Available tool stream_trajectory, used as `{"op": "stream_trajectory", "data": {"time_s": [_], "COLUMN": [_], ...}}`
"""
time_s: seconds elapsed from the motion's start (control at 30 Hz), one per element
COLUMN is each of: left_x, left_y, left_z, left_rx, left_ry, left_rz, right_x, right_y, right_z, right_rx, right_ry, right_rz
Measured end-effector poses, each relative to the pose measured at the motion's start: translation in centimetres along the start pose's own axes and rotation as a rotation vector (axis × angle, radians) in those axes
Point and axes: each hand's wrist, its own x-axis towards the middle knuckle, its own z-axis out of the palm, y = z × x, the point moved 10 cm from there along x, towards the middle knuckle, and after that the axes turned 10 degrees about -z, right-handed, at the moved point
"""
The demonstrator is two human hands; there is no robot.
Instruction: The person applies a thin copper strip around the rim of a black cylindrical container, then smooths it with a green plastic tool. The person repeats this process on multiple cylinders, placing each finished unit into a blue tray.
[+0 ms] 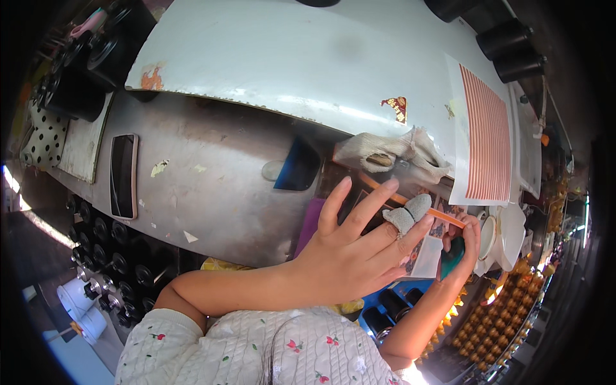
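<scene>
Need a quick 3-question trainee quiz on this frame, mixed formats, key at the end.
1. True or false: the left hand wears a grey fabric cot on one finger.
2. What does the right hand grip? A) a teal tool B) a phone C) a spool
3. Fill in: the phone lies flat on the ______ table, far to the left of both hands.

Key: 1 true. 2 A; the tool sits in the fingers beside an orange strip. 3 metal.
</scene>
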Motion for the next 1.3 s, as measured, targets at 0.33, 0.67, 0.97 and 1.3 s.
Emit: {"op": "stream_trajectory", "data": {"time_s": [0.33, 0.67, 0.97, 1.3], "left_x": [-1.6, -4.0, -3.0, -3.1], "left_y": [-2.7, -6.6, -4.5, -5.4], "left_z": [0.0, 2.9, 1.0, 1.5], "left_rx": [-0.123, -0.72, -0.307, -0.349], "left_ry": [-0.095, -0.343, -0.186, -0.199], "left_rz": [-0.158, -0.457, -0.243, -0.28], "right_x": [0.5, -0.4, -0.4, -0.1], "right_y": [0.2, 2.0, 2.7, 1.2], "right_z": [0.2, 1.5, 0.2, -0.8], "right_rx": [-0.019, 0.394, 0.257, 0.237], "right_ry": [-0.058, -0.093, -0.009, 0.055], "right_rz": [-0.019, 0.136, 0.068, -0.094]}}
